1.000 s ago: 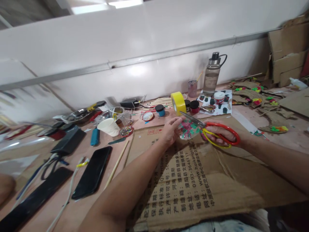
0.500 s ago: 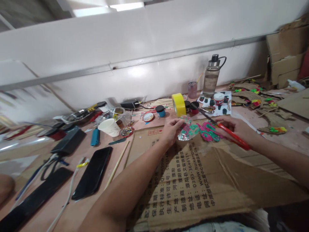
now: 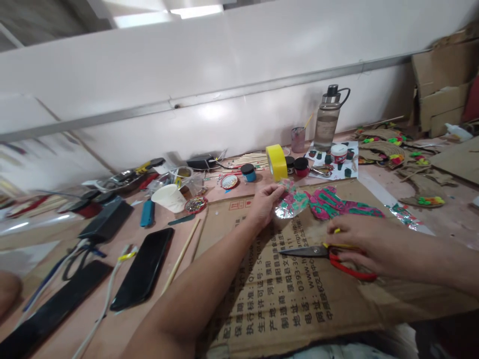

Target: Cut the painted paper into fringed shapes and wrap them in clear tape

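Observation:
My left hand (image 3: 267,202) is closed in a pinch on the left edge of a clear plastic piece (image 3: 294,200) with pink and green paint. Right beside it lies a longer painted piece (image 3: 340,204) in the same pink and green, flat on the cardboard (image 3: 277,294). My right hand (image 3: 355,244) is closed around the red and yellow handles of the scissors (image 3: 307,251). Their blades look closed and point left, low over the printed cardboard. Some of the handle is hidden by my fingers.
Behind the cardboard stand a yellow tape roll (image 3: 276,162), small paint jars (image 3: 248,172) and a water bottle (image 3: 328,119). Left are a paper cup (image 3: 169,198), a phone (image 3: 143,268) and cables. Decorated cardboard crescents (image 3: 422,192) lie at right, near a shiny painted scrap (image 3: 404,215).
My right hand has brought the scissors down and toward me, turning the blades to point left. More of the longer painted piece shows. My left hand has stayed nearly still.

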Demonstrator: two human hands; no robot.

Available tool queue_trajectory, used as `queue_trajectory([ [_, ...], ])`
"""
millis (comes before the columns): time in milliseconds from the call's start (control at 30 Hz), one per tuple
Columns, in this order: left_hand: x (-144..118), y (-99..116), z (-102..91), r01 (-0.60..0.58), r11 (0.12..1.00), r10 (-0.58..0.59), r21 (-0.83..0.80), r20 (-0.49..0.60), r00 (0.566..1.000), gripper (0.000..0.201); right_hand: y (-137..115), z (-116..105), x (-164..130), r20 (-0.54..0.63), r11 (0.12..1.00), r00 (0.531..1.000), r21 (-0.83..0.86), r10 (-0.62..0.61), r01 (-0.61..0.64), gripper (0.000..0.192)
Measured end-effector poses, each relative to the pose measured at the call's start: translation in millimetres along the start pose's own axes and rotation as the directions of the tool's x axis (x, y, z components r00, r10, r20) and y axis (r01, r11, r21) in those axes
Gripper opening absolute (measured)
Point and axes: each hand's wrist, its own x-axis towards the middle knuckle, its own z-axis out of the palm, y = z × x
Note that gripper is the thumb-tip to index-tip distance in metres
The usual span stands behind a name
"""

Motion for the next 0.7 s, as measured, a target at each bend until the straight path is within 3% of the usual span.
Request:
queue_trajectory([
  [133, -0.3, -1.4, 0.3, -0.009, 1.0, 0.009, 0.011, 0.006, 1.0, 0.042, -4.3, -2.4, 43.7, -0.289, 1.0, 0.957, -0.008, 0.01, -0.013, 0.019],
  [267, 3.1, -6.8, -2.6, -0.038, 0.999, 0.038, 0.026, 0.028, 0.999, 0.039, 21.7, 13.1, 87.1, -0.486, 0.994, 0.87, -0.025, 0.082, -0.108, 0.025],
  [333, 5.1, -9.4, -4.9, -0.051, 0.998, 0.05, 0.028, 0.043, 0.998, 0.038, 37.5, 23.0, 103.5, -0.513, 0.989, 0.855, -0.065, 0.079, -0.131, 0.025],
  [433, 7.5, -12.5, -8.6, -0.033, 0.999, 0.032, 0.031, 0.045, 0.998, 0.039, 53.7, 31.9, 118.3, -0.474, 0.987, 0.876, -0.078, 0.086, -0.139, 0.018],
  [700, 11.1, -17.6, -11.4, -0.048, 0.995, 0.044, 0.082, 0.042, 0.998, 0.038, 62.3, 34.4, 121.4, -0.486, 0.991, 0.865, 0.038, 0.127, -0.125, 0.014],
])
